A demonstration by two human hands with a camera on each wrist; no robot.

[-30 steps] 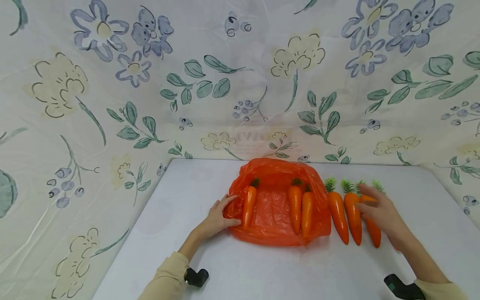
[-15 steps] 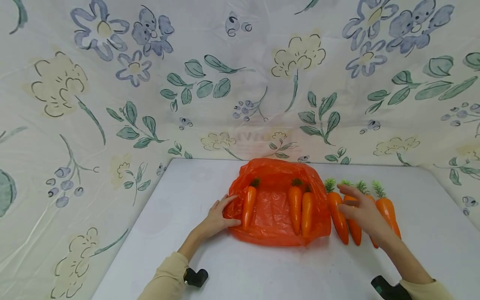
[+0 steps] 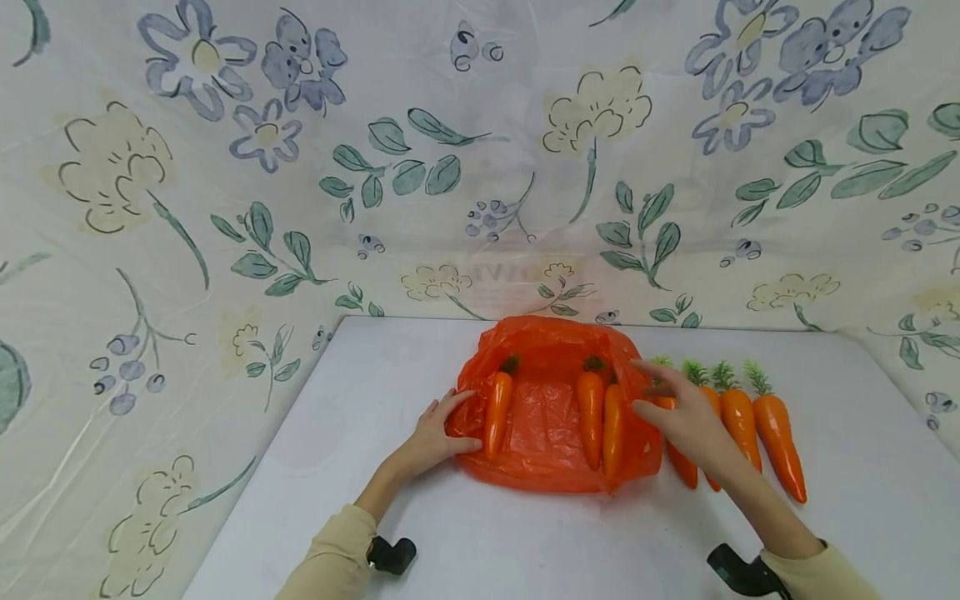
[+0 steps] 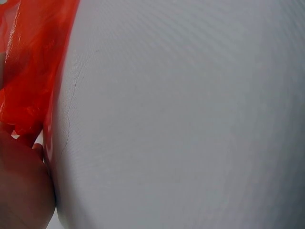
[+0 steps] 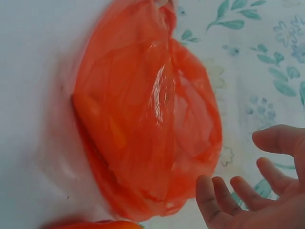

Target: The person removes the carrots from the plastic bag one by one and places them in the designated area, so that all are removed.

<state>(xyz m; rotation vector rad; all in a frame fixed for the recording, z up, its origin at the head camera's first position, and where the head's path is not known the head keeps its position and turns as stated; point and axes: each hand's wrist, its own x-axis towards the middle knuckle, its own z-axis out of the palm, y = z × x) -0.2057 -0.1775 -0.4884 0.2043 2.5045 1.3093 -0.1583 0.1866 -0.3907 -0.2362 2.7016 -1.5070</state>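
Observation:
An orange-red plastic bag (image 3: 543, 425) lies with its mouth facing me. Inside are one carrot (image 3: 498, 414) at the left and two at the right, a carrot (image 3: 591, 419) and another carrot (image 3: 613, 429) beside it. My left hand (image 3: 429, 437) holds the bag's left rim, thumb low and fingers above; the left wrist view shows only part of this hand (image 4: 21, 186). Over the bag's right rim hovers my right hand (image 3: 693, 421), fingers spread and holding nothing. In the right wrist view its fingertips (image 5: 204, 183) are close to the bag (image 5: 138, 95); contact cannot be told.
Several carrots lie in a row right of the bag, among them a carrot (image 3: 741, 425) and the outermost carrot (image 3: 782, 446); my right hand partly covers others. All stand on a white table (image 3: 570, 542). Behind it hangs a floral cloth (image 3: 510, 167).
My right hand has moved left from over the loose carrots to the bag's right rim, uncovering the carrots farthest right. The left hand and the bag have hardly moved.

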